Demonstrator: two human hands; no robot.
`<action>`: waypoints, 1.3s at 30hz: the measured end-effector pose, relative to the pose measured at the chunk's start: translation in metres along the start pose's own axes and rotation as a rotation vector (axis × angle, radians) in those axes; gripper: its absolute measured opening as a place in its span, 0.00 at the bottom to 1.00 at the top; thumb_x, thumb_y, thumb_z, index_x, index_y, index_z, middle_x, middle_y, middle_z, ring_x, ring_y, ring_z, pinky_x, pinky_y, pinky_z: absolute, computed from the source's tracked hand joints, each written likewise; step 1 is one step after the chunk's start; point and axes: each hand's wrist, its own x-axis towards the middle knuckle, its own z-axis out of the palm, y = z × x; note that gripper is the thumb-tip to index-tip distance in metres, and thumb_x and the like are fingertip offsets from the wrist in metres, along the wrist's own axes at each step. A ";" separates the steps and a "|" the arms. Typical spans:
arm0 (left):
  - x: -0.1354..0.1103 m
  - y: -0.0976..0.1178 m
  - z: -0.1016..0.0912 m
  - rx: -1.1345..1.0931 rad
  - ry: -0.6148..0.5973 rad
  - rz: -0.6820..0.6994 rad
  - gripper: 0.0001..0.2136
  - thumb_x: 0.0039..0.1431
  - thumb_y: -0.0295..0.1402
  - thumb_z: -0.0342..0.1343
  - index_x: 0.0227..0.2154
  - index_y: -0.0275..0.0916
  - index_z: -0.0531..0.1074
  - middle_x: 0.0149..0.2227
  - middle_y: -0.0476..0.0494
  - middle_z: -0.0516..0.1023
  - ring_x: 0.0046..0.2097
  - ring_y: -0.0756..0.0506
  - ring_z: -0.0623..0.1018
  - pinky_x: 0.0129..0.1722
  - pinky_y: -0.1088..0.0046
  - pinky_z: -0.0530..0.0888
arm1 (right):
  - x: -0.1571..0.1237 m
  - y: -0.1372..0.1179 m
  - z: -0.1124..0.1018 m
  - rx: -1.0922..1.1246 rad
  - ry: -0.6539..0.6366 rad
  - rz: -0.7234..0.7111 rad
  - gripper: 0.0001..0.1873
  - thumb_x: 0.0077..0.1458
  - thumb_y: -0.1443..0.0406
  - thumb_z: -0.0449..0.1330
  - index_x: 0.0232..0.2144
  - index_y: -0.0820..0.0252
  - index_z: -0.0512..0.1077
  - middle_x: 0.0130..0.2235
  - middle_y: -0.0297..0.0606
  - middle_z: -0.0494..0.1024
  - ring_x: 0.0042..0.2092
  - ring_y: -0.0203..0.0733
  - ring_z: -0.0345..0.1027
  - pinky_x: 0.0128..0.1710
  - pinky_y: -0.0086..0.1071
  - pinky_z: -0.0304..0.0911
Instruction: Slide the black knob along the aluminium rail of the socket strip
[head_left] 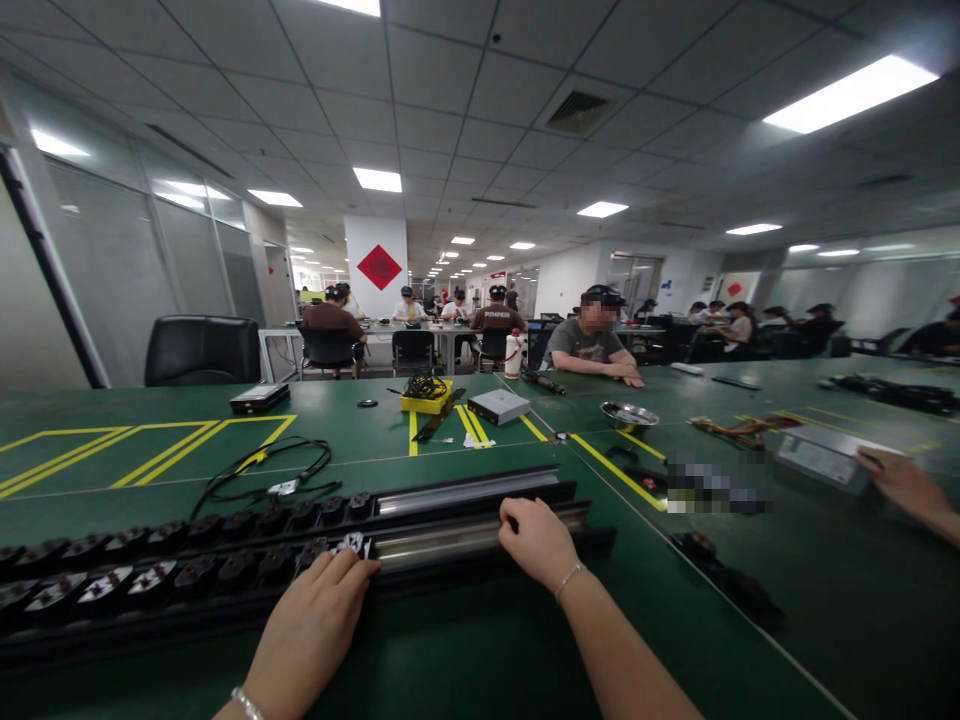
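Two long black rails lie side by side on the green tabletop (pixel 480 660), running out past the left border of the view. The near rail (pixel 446 552) and the far rail (pixel 465 495) carry rows of dark, rounded modules (pixel 199 577) on their left stretches; from the end of each row rightward, a pale metallic strip lies exposed.

The left hand (pixel 319 610) has its bent fingers on the near rail, at the right end of its row; whether they pinch a module is hidden. The right hand (pixel 538 540) curls over the near rail toward its right end; whether it clasps the edge or only rests there, I cannot tell. Between the hands, the strip is uncovered.

Both rails stop short of the slanting table seam. Beyond it lies a dark elongated part (pixel 727 580), well apart from the right hand. Behind the rails, a loose black cable (pixel 300 450) sits near the far one, while a yellow box (pixel 427 400) and flat silver case (pixel 498 406) stand farther back.
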 end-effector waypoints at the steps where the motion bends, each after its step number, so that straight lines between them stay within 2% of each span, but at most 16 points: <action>1: 0.000 0.000 0.000 -0.002 -0.005 0.000 0.12 0.58 0.30 0.42 0.39 0.43 0.70 0.34 0.46 0.72 0.35 0.48 0.71 0.38 0.70 0.68 | 0.000 0.000 0.000 0.000 -0.001 -0.003 0.06 0.48 0.68 0.48 0.26 0.57 0.65 0.32 0.31 0.72 0.36 0.35 0.62 0.49 0.35 0.42; 9: 0.000 0.000 0.000 -0.012 0.032 0.008 0.12 0.58 0.30 0.43 0.38 0.43 0.71 0.34 0.46 0.72 0.34 0.48 0.71 0.38 0.70 0.68 | -0.002 0.002 -0.001 0.007 0.019 -0.001 0.06 0.47 0.67 0.49 0.25 0.57 0.65 0.32 0.31 0.71 0.38 0.36 0.61 0.49 0.37 0.42; 39: -0.001 -0.002 0.004 -0.013 -0.001 0.005 0.12 0.58 0.30 0.42 0.39 0.43 0.70 0.34 0.46 0.71 0.36 0.47 0.71 0.40 0.68 0.68 | -0.002 0.003 -0.004 0.004 0.003 0.026 0.06 0.48 0.67 0.49 0.26 0.57 0.66 0.32 0.31 0.71 0.37 0.35 0.61 0.50 0.37 0.41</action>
